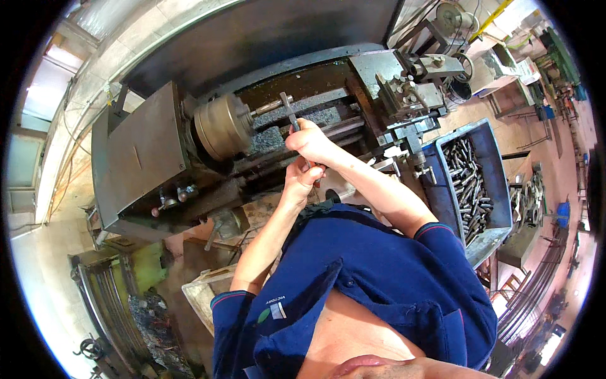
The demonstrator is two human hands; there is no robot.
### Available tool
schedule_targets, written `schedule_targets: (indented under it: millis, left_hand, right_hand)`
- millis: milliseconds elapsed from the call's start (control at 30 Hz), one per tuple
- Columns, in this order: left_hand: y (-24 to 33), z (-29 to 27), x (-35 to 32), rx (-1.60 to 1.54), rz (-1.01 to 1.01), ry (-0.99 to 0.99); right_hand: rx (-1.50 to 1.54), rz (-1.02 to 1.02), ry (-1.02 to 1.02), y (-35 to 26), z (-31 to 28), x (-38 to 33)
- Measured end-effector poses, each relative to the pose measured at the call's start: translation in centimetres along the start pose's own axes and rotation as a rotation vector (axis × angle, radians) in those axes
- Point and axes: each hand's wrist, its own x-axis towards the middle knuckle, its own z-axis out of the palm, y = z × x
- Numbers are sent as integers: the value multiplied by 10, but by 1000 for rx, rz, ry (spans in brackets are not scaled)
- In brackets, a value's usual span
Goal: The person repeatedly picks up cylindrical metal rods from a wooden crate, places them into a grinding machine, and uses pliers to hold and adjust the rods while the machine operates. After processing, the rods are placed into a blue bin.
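Observation:
Both my hands are on a long, flat metal file [291,112]. Lower down, my left hand [298,181] is closed round its reddish-orange handle end, close to my body. My right hand [309,140] grips the blade further up, thumb along it. The file's far end lies across the free end of a thin metal rod [268,107], apparently touching it. That rod sticks out of the lathe chuck [218,128], a brass-coloured drum whose right face looks smeared.
The grey lathe headstock [139,151] with its levers stands left. Metal chips [268,140] lie under the rod. The tool post and carriage [407,95] sit right. A blue crate [499,183] of short metal parts [467,189] is beside my right arm.

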Motion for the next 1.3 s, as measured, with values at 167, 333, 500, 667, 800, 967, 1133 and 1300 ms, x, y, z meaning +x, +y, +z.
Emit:
schedule_targets:
  millis: [167, 333, 500, 667, 800, 967, 1133, 1300]
  left_hand:
    - [-4, 1, 6, 28, -5, -96]
    - [-5, -3, 3, -22, 111, -35]
    - [-10, -4, 8, 13, 40, -66]
    - [-8, -1, 8, -4, 61, -45]
    - [-13, -16, 6, -18, 47, -6]
    - [-10, -2, 8, -63, -9, -65]
    - [-7, -14, 4, -61, 2, -50]
    - [-9, 0, 7, -86, 12, -42]
  right_hand:
    - [85, 20, 26, 3, -8, -6]
    - [-26, 29, 10, 0, 3, 0]
    - [-16, 83, -36, -8, -6, -5]
    - [-13, 56, 1, -11, -6, -8]
    - [-7, 60, -67, -11, 4, -5]
    - [-6, 76, -4, -5, -9, -7]
    - [-23, 50, -50, -4, 5, -1]
    - [12, 43, -34, -6, -10, -6]
